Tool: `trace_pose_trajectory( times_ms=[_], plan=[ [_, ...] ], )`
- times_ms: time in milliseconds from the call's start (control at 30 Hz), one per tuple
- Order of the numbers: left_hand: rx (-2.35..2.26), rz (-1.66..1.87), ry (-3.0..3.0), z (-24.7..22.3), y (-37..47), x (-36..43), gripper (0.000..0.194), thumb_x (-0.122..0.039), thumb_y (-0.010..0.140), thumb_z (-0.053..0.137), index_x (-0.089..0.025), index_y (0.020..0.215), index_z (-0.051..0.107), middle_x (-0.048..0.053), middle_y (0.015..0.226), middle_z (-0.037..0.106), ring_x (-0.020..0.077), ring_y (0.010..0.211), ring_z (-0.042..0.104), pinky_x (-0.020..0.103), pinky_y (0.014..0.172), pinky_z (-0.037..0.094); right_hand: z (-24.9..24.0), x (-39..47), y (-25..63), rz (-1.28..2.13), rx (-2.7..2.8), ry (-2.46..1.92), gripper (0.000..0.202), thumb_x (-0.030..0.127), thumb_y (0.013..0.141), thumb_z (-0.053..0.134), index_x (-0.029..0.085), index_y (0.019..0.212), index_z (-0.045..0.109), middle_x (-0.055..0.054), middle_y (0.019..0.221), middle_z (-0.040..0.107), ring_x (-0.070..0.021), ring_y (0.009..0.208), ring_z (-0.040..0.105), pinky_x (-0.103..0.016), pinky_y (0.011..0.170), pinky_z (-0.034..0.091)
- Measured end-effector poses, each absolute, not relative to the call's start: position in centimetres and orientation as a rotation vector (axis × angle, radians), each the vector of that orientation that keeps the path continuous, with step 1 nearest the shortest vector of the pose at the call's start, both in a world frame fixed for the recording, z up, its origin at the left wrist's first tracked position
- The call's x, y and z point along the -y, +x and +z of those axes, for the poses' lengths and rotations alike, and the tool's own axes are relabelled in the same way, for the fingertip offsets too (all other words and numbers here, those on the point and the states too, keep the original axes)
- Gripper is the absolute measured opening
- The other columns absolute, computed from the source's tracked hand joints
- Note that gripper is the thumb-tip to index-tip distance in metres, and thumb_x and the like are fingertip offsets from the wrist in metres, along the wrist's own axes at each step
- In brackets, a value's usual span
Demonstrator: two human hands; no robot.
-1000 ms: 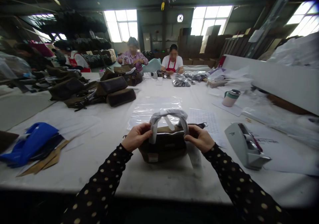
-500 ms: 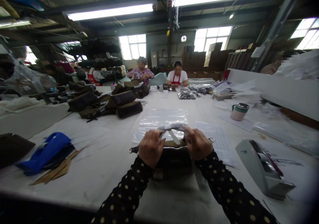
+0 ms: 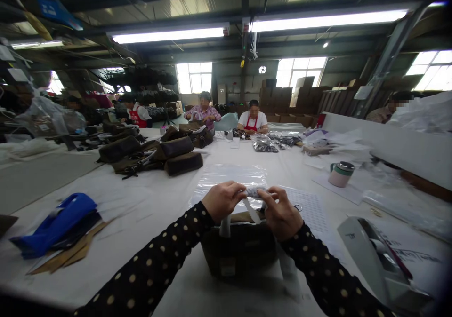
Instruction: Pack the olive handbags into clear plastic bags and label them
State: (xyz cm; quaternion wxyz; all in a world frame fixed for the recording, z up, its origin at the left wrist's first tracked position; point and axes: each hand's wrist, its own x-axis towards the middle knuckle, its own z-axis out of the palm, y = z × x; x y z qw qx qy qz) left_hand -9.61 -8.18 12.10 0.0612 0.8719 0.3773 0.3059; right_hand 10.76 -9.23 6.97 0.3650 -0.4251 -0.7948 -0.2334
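Observation:
A dark olive handbag stands upright on the table in front of me, its zipper along the top. Its handle is wrapped in pale covering and arches above the bag. My left hand pinches the left part of this handle, fingers pressed together. On the right part, my right hand closes with thumb and fingers. A narrow white strip hangs from the handle between the hands. Behind the bag lies a clear plastic bag, flat on the table.
Left are a blue tape dispenser and brown card pieces. Several dark bags are piled far left. Right stand a grey dispenser, a lidded mug and a printed sheet. Co-workers sit across the table.
My left hand has shifted up and right along the handle, closer to my right hand. More of the bag's front shows. The view has tilted slightly upward.

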Motion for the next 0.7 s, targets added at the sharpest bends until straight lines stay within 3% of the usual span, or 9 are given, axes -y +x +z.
trace_pose_trajectory(
  times_ms=[67, 200, 300, 400, 533, 600, 700],
  plan=[
    [-1.097, 0.988, 2.704, 11.5, -9.3, 8.1, 0.028, -0.032, 0.084, 0.049, -0.018, 0.107, 0.057, 0.008, 0.097, 0.061, 0.0192, 0.088, 0.058, 0.031, 0.079, 0.049, 7.6, 9.9, 10.5, -0.627, 2.012, -1.145, 0.040, 0.005, 0.078, 0.040, 0.017, 0.115, 0.050, -0.011, 0.099, 0.050, -0.0159, 0.075, 0.056, -0.024, 0.056, 0.052],
    [-1.116, 1.153, 2.597, 10.3, -9.1, 8.1, 0.030, -0.027, 0.086, 0.046, -0.019, 0.114, 0.054, 0.008, 0.102, 0.059, 0.0173, 0.090, 0.058, 0.030, 0.081, 0.049, 8.5, 12.4, 9.2, -0.545, 1.973, -0.925, 0.027, 0.010, 0.077, 0.051, 0.022, 0.100, 0.056, -0.007, 0.088, 0.055, -0.0210, 0.083, 0.054, -0.036, 0.071, 0.051],
    [-1.069, 1.074, 2.494, 10.6, -9.3, 7.7, 0.030, -0.025, 0.085, 0.046, -0.018, 0.113, 0.056, 0.008, 0.101, 0.061, 0.0173, 0.091, 0.058, 0.029, 0.083, 0.047, 7.4, 12.9, 7.6, -0.056, 1.858, -0.970, 0.018, 0.014, 0.078, 0.050, 0.022, 0.093, 0.056, -0.006, 0.088, 0.058, -0.0205, 0.082, 0.056, -0.038, 0.074, 0.050],
    [-0.988, 0.976, 2.395, 11.3, -9.6, 7.3, 0.030, -0.025, 0.085, 0.046, -0.020, 0.112, 0.058, 0.007, 0.101, 0.062, 0.0174, 0.091, 0.058, 0.030, 0.085, 0.046, 5.7, 11.2, 6.2, 0.531, 1.528, -1.143, 0.021, 0.029, 0.081, 0.043, 0.021, 0.096, 0.056, -0.009, 0.091, 0.061, -0.0236, 0.079, 0.059, -0.045, 0.072, 0.051],
    [-1.012, 0.901, 2.179, 11.6, -10.0, 7.0, 0.032, -0.029, 0.084, 0.047, -0.018, 0.113, 0.058, 0.006, 0.095, 0.064, 0.0152, 0.077, 0.059, 0.028, 0.074, 0.048, 4.7, 8.8, 5.0, 1.357, 1.232, -0.899, 0.032, 0.039, 0.075, 0.049, 0.024, 0.102, 0.052, -0.004, 0.078, 0.060, -0.0180, 0.054, 0.058, -0.033, 0.043, 0.049],
    [-1.022, 0.854, 2.098, 11.6, -10.1, 7.0, 0.034, -0.031, 0.084, 0.047, -0.016, 0.114, 0.056, 0.006, 0.087, 0.064, 0.0136, 0.068, 0.058, 0.027, 0.066, 0.049, 4.8, 8.3, 4.6, 1.436, 1.174, -0.868, 0.037, 0.036, 0.067, 0.058, 0.024, 0.102, 0.052, -0.002, 0.080, 0.059, -0.0136, 0.047, 0.053, -0.028, 0.036, 0.043],
    [-1.026, 0.879, 2.125, 11.6, -10.0, 7.1, 0.032, -0.031, 0.083, 0.048, -0.017, 0.110, 0.059, 0.007, 0.091, 0.060, 0.0131, 0.067, 0.057, 0.027, 0.066, 0.048, 4.9, 8.0, 4.2, 1.265, 1.127, -0.952, 0.025, 0.032, 0.064, 0.058, 0.022, 0.087, 0.056, -0.002, 0.075, 0.058, -0.0133, 0.050, 0.051, -0.028, 0.040, 0.044]
  ],
)
